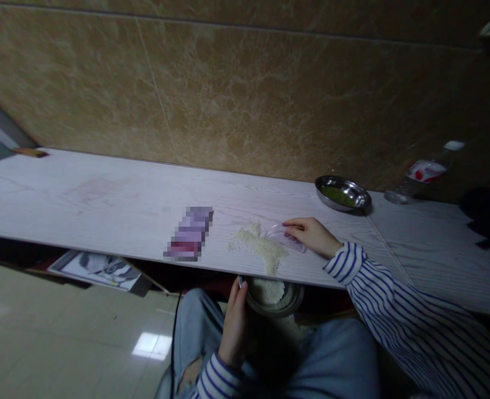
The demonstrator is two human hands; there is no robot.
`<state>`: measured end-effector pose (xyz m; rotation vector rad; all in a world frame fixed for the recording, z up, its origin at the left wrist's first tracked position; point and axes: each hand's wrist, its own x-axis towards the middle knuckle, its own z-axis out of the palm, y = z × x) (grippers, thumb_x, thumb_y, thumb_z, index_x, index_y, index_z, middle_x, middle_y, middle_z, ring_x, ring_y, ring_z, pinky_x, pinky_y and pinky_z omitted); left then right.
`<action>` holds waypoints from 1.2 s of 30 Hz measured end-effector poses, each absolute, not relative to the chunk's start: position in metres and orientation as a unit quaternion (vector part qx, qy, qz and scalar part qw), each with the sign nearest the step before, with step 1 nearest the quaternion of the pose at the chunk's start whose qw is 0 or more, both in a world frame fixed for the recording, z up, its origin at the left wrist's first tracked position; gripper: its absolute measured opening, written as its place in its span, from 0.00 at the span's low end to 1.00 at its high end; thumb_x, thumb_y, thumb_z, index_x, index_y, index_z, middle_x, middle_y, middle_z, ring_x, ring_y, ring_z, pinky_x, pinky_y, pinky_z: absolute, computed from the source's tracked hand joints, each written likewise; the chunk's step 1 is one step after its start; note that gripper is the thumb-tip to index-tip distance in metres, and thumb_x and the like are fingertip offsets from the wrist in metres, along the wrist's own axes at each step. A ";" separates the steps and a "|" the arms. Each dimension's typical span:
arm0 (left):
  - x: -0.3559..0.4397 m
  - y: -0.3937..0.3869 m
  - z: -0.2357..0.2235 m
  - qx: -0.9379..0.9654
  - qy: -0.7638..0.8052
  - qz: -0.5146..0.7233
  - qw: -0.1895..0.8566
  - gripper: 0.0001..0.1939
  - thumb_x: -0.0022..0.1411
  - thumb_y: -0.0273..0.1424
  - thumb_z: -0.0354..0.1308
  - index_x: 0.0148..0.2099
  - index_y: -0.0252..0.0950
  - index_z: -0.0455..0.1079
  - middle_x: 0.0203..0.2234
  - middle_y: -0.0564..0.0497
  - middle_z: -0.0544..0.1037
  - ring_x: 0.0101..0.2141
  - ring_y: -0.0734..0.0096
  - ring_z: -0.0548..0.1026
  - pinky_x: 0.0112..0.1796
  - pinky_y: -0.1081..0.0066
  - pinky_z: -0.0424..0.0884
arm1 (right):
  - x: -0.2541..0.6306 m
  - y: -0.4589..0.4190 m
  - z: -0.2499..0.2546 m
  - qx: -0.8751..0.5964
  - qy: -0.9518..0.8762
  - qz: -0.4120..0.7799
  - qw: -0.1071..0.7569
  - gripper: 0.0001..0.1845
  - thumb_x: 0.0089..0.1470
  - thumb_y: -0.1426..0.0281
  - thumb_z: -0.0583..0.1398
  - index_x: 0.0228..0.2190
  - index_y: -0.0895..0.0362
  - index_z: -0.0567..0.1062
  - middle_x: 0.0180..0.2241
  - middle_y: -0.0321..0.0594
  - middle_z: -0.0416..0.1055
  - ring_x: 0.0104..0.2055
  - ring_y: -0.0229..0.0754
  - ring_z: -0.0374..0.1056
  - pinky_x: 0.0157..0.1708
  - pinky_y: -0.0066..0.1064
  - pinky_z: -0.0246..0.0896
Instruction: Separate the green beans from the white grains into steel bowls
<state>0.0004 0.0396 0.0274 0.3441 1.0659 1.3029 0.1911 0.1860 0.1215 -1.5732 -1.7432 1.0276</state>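
A loose spread of white rice grains [265, 249] lies on the pale wood-grain tabletop near its front edge. My right hand [314, 235] rests at the right side of the grains, its fingers closed on a thin clear plastic piece [297, 244] whose exact kind I cannot make out. Below the table edge, over my lap, is a metal bowl [297, 303] with more rice [270, 291] in it. My left hand [236, 316] grips the bowl's left rim between thumb and fingers. The table edge hides the far part of the bowl.
A pixelated purple rectangle [190, 233] lies left of the rice. Toward the wall stands a steel bowl [359, 199] with small green contents. Farther right is a clear bottle [425, 172] with a white cap. Below the table, an open drawer [99, 270] sticks out at left.
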 end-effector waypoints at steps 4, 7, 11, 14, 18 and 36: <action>-0.001 0.040 0.026 0.160 0.468 0.576 0.651 0.22 0.66 0.37 0.52 0.61 0.39 0.66 0.62 0.44 0.69 0.63 0.61 0.62 0.62 0.63 0.55 | 0.190 0.186 0.123 -0.576 -0.657 0.394 0.287 0.13 0.52 0.78 0.60 0.39 0.60 0.82 0.31 0.43 0.81 0.31 0.39 0.76 0.33 0.28 0.72; -0.003 0.041 0.024 0.169 0.477 0.573 0.645 0.22 0.67 0.38 0.52 0.61 0.39 0.67 0.63 0.44 0.68 0.63 0.60 0.62 0.63 0.62 0.53 | 0.194 0.190 0.123 -0.579 -0.654 0.383 0.299 0.14 0.53 0.77 0.60 0.40 0.60 0.81 0.32 0.44 0.81 0.31 0.40 0.76 0.34 0.30 0.72; -0.006 0.041 0.025 0.190 0.495 0.575 0.623 0.20 0.65 0.35 0.54 0.58 0.38 0.70 0.64 0.45 0.66 0.66 0.62 0.56 0.64 0.64 0.50 | 0.195 0.201 0.117 -0.586 -0.649 0.369 0.314 0.14 0.54 0.77 0.59 0.41 0.60 0.81 0.34 0.45 0.81 0.32 0.40 0.76 0.35 0.29 0.71; -0.007 0.040 0.026 0.199 0.500 0.575 0.616 0.19 0.65 0.36 0.54 0.56 0.39 0.71 0.64 0.46 0.66 0.66 0.61 0.57 0.63 0.63 0.51 | 0.191 0.205 0.113 -0.579 -0.656 0.369 0.314 0.13 0.53 0.77 0.59 0.40 0.60 0.81 0.33 0.44 0.81 0.32 0.39 0.75 0.34 0.28 0.70; -0.007 0.040 0.025 0.191 0.502 0.572 0.620 0.20 0.65 0.39 0.54 0.57 0.40 0.71 0.62 0.46 0.69 0.65 0.60 0.59 0.63 0.61 0.51 | 0.183 0.201 0.114 -0.556 -0.675 0.380 0.302 0.12 0.53 0.75 0.61 0.39 0.58 0.82 0.32 0.41 0.81 0.31 0.38 0.74 0.33 0.28 0.69; -0.002 0.035 0.036 0.180 0.485 0.572 0.637 0.18 0.66 0.35 0.53 0.55 0.35 0.70 0.64 0.41 0.66 0.64 0.60 0.61 0.62 0.64 0.54 | 0.211 0.184 0.122 -0.619 -0.631 0.334 0.327 0.15 0.54 0.77 0.59 0.43 0.64 0.80 0.33 0.48 0.81 0.32 0.40 0.75 0.34 0.29 0.70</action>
